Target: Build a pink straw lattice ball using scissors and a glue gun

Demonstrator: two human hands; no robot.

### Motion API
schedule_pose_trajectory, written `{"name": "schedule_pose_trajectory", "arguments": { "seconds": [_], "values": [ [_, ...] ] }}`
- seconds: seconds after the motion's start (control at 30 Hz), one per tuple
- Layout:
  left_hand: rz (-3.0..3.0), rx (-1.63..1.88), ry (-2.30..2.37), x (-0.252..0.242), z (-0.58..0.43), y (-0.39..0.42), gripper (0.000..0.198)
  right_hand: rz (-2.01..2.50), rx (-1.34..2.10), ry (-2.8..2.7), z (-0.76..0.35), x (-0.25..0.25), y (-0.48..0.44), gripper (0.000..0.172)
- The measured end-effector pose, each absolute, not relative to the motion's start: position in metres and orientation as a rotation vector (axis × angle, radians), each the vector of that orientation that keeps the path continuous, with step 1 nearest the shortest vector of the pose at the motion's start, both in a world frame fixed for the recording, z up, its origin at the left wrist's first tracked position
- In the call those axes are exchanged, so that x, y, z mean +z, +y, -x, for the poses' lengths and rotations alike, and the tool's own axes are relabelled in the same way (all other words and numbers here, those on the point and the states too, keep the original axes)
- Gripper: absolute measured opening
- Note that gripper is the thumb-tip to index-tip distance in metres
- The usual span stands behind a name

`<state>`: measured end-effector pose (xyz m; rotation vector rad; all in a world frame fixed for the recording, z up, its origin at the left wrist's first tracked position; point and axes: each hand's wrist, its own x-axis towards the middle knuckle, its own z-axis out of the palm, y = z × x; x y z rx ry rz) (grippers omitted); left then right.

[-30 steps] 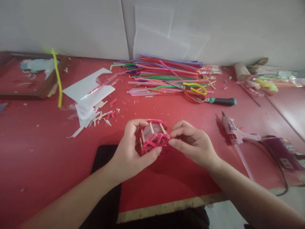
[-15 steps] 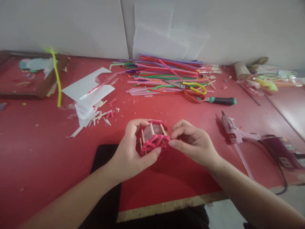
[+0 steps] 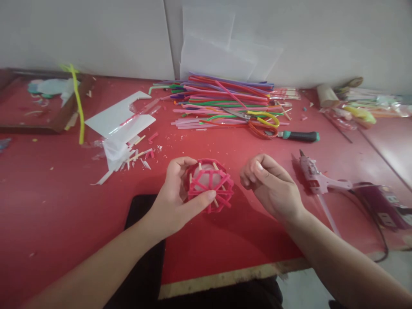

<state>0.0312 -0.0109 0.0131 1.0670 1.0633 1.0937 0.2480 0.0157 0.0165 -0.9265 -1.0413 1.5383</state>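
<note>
My left hand [image 3: 174,197] grips a small pink lattice cage [image 3: 210,184] made of straw pieces and thin wooden sticks, thumb on its near side and fingers over its far top. The cage is tilted so one pink hexagonal face points toward me. My right hand [image 3: 273,186] hovers just right of the cage, apart from it, with fingers curled and thumb pressed to them; what it pinches, if anything, is hidden.
A pile of coloured straws [image 3: 225,101] with scissors [image 3: 260,120] lies at the back. A green-handled tool [image 3: 299,136] and a pink glue gun [image 3: 317,180] lie to the right. White sheet and scraps [image 3: 119,124] sit left, a dark tablet [image 3: 141,240] at the near edge.
My left hand has turned the cage so a hexagonal face points toward me. My right hand let go of the cage's right side and drew back to the right, fingers curled.
</note>
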Motion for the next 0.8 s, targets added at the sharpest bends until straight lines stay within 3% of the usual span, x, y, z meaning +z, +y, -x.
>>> {"name": "schedule_pose_trajectory", "arguments": {
  "seconds": [0.17,0.27,0.4,0.57,0.8],
  "values": [
    [-0.5,1.045,0.973,0.018,-0.023,0.003,0.066,0.947,1.581,-1.045,-0.245,0.018,0.017,0.037],
    [-0.419,1.085,0.863,0.016,-0.019,0.006,0.057,0.996,1.546,-1.133,-0.247,0.015,0.015,0.04],
    [-0.397,1.108,0.82,0.016,-0.02,0.007,0.043,1.106,1.49,-1.202,-0.249,0.007,0.013,0.028],
    [-0.415,1.121,0.867,0.019,-0.025,0.007,0.047,1.105,1.48,-1.173,-0.247,0.003,0.014,0.018],
    [-0.428,1.164,0.945,0.02,-0.023,0.004,0.046,1.275,1.398,-1.246,-0.248,0.007,0.014,0.03]
  ]
}}
